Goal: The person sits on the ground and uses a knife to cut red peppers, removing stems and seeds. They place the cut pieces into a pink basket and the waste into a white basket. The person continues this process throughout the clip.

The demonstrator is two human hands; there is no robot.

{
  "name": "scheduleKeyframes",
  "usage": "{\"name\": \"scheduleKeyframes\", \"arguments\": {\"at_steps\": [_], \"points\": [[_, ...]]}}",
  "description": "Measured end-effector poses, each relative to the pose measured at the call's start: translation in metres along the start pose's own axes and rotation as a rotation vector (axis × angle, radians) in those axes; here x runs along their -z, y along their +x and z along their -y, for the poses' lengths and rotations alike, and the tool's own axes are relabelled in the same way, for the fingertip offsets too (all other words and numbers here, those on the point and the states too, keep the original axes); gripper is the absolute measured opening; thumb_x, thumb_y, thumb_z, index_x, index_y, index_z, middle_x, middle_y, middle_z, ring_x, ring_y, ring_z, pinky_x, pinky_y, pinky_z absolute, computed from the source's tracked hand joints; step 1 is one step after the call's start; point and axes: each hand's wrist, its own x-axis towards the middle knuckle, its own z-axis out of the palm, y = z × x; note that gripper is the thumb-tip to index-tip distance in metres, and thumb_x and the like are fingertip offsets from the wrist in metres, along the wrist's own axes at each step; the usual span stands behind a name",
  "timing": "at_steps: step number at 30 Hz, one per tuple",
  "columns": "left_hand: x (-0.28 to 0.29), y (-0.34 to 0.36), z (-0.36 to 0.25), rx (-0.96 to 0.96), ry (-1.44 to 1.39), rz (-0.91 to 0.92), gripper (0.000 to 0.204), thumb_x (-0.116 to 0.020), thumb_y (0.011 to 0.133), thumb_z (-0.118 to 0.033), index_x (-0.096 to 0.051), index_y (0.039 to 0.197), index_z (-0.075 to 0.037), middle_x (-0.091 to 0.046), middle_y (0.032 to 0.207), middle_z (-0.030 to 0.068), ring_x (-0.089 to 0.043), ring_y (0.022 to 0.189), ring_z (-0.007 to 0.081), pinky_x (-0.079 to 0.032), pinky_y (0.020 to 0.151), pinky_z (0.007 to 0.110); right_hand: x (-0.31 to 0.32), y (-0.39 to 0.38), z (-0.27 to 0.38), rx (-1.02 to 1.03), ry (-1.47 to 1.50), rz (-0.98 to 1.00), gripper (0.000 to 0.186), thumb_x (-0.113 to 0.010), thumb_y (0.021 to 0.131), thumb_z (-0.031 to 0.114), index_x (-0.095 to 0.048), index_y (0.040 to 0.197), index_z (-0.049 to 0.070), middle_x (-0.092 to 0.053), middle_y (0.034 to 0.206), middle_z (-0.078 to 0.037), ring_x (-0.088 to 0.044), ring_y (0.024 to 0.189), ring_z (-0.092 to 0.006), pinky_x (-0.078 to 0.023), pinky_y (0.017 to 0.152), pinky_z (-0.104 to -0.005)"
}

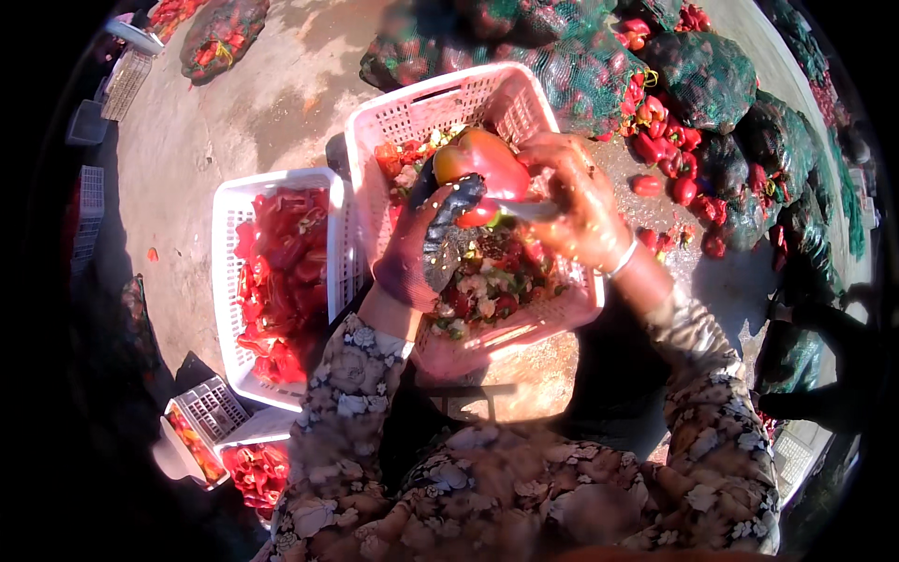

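Observation:
My left hand (421, 239), in a dark-coated glove, is closed round a large red bell pepper (494, 161) with a greenish-orange side. In my bare right hand (588, 206), closed, is a small knife (526, 211), its blade against the lower part of the pepper; most of the handle is hidden by my fingers. Both hands are above a pink plastic basket (433, 351) that holds pepper cores, seeds and scraps (492, 290). To the left, a white crate (229, 361) contains red pepper pieces (288, 281).
Green mesh sacks (698, 80) full of peppers lie at the far side and along the right. Loose red peppers (655, 140) are on the concrete floor. More crates (211, 407) stand at the lower left, one beside red peppers (257, 473). Another sack (223, 37) lies far left.

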Motion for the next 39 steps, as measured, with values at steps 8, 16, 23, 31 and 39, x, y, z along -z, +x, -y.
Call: {"name": "scheduleKeyframes", "arguments": {"at_steps": [8,16,23,31,39], "points": [[0.058,-0.032,-0.009,-0.160,0.119,0.065,0.059,-0.070,0.079,-0.002,-0.043,0.131,-0.001,-0.053,0.123,0.0111,-0.054,0.112,0.0178,-0.051,0.089,0.028,-0.043,-0.046,0.080,-0.412,-0.065,0.046,0.030,-0.056,0.096,0.028,-0.053,0.107,0.000,-0.062,0.071,-0.011,-0.057,0.052,-0.0137,-0.045,0.046,-0.0290],[0.066,-0.041,0.008,-0.555,0.438,0.224,0.067,-0.069,0.083,-0.006,-0.034,0.139,0.001,-0.049,0.132,0.0149,-0.050,0.119,0.0216,-0.044,0.099,0.033,-0.067,-0.028,0.135,-0.254,-0.274,-0.084,0.012,-0.050,0.085,0.001,-0.051,0.097,-0.002,-0.058,0.064,-0.019,-0.060,0.056,-0.0334,-0.047,0.050,-0.0411],[0.057,-0.051,0.001,-0.406,0.098,0.114,0.060,-0.060,0.090,-0.005,-0.030,0.142,0.002,-0.045,0.136,0.0156,-0.046,0.123,0.0228,-0.039,0.105,0.033,-0.080,-0.004,0.156,-0.229,-0.351,-0.107,0.010,-0.057,0.086,0.004,-0.051,0.091,0.000,-0.054,0.060,-0.024,-0.056,0.056,-0.0433,-0.041,0.049,-0.0490],[0.096,-0.023,0.050,-0.938,1.106,-0.251,0.065,-0.058,0.080,0.005,-0.036,0.140,-0.002,-0.031,0.142,0.0268,-0.036,0.132,0.0398,-0.032,0.110,0.044,-0.118,-0.057,0.146,-0.421,-0.421,-0.116,0.010,-0.057,0.089,0.008,-0.048,0.087,0.003,-0.052,0.056,-0.018,-0.055,0.050,-0.0376,-0.039,0.043,-0.0469],[0.112,0.011,0.030,-0.004,-0.475,-0.006,0.036,-0.060,0.091,-0.035,-0.060,0.115,-0.009,-0.062,0.109,0.0031,-0.059,0.098,0.0150,-0.047,0.086,0.032,-0.087,-0.059,0.170,-0.673,-0.298,-0.127,0.026,-0.065,0.089,0.020,-0.054,0.098,-0.002,-0.064,0.081,-0.018,-0.064,0.074,-0.0253,-0.050,0.064,-0.0376]]}}
